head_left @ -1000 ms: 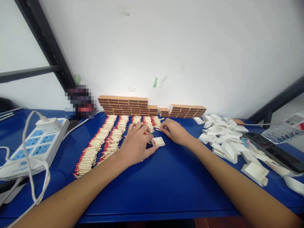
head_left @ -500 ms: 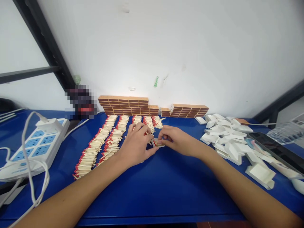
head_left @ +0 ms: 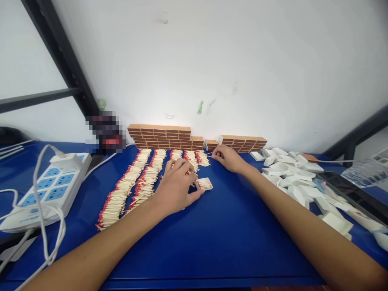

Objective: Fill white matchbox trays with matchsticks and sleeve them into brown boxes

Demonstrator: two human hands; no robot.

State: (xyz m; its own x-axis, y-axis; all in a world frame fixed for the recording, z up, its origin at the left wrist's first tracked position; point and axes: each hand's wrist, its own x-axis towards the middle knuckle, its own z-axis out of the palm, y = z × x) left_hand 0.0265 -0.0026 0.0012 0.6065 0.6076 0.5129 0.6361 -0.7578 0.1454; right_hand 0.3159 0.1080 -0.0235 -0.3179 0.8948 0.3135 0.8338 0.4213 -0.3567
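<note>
My left hand [head_left: 177, 186] is beside a small white matchbox tray [head_left: 211, 183], its thumb and a finger closed at the tray's left end. Several red-headed matches [head_left: 203, 185] lie inside the tray. My right hand [head_left: 228, 157] is farther back, finger and thumb pinched at the pale end of a match [head_left: 209, 154] that sticks out from the rightmost match pile [head_left: 202, 159]. Rows of loose matches [head_left: 117, 202] spread to the left of and behind my left hand, which partly hides them.
Stacked brown matchboxes [head_left: 163, 137] line the wall, with a second stack [head_left: 244, 142] to the right. A heap of empty white trays [head_left: 287, 171] and a black phone [head_left: 348, 194] lie at right. A white power strip [head_left: 51, 190] with looping cables stands at left on the blue table [head_left: 212, 246].
My right hand has left the tray and moved back and right to the protruding match. The tray with its matches shows more fully. My left hand stays by it.
</note>
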